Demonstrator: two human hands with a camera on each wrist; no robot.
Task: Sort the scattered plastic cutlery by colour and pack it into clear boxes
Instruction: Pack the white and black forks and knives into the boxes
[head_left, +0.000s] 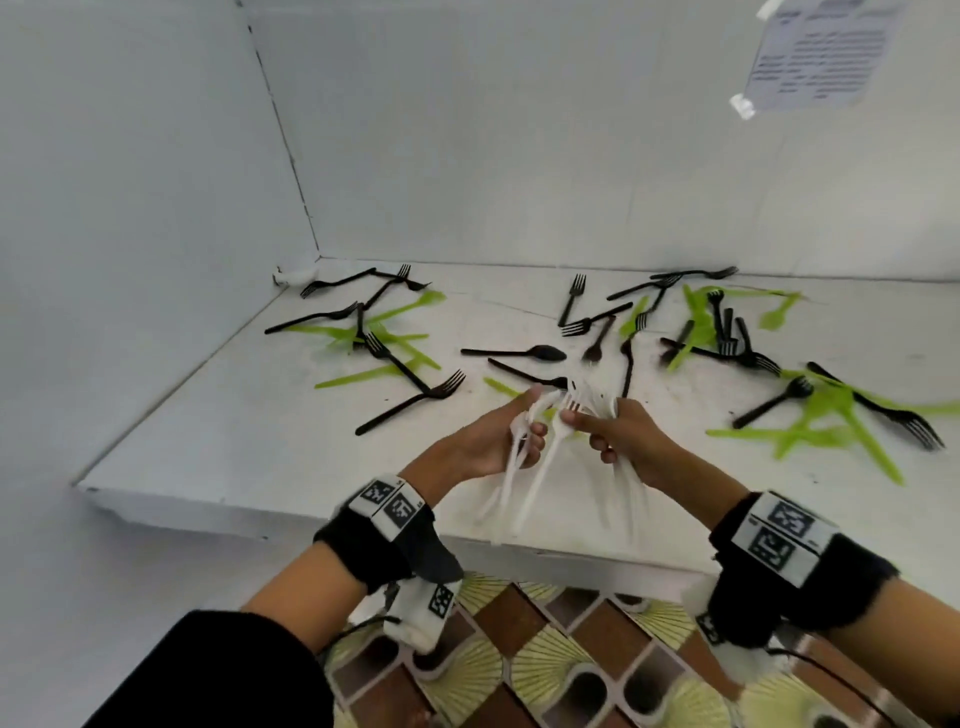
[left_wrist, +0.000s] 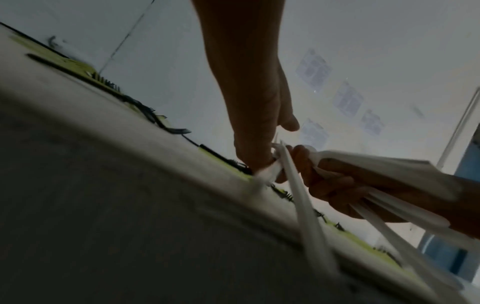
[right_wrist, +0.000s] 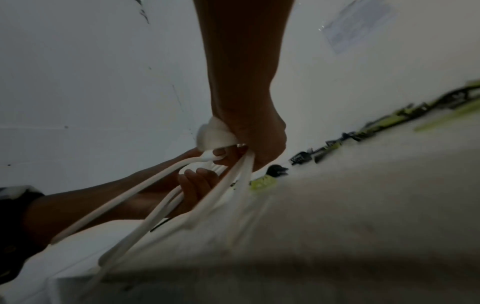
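Observation:
Above the front middle of the white table (head_left: 249, 457), both hands hold white plastic cutlery. My left hand (head_left: 532, 439) (left_wrist: 262, 162) grips a few white pieces (head_left: 511, 483) by their heads, handles hanging toward me. My right hand (head_left: 589, 431) (right_wrist: 257, 148) grips a larger, motion-blurred white bundle (head_left: 623, 493) (left_wrist: 384, 181). The two hands nearly touch, and one white fork (head_left: 545, 457) spans between them. Black forks and spoons (head_left: 514, 353) and green cutlery (head_left: 826, 431) lie scattered over the back and right of the table. No clear box is in view.
White walls close the table at the left and back, meeting in a corner (head_left: 317, 254). A printed sheet (head_left: 821, 52) is taped to the back wall. Patterned floor tiles (head_left: 545, 665) show below the table's front edge.

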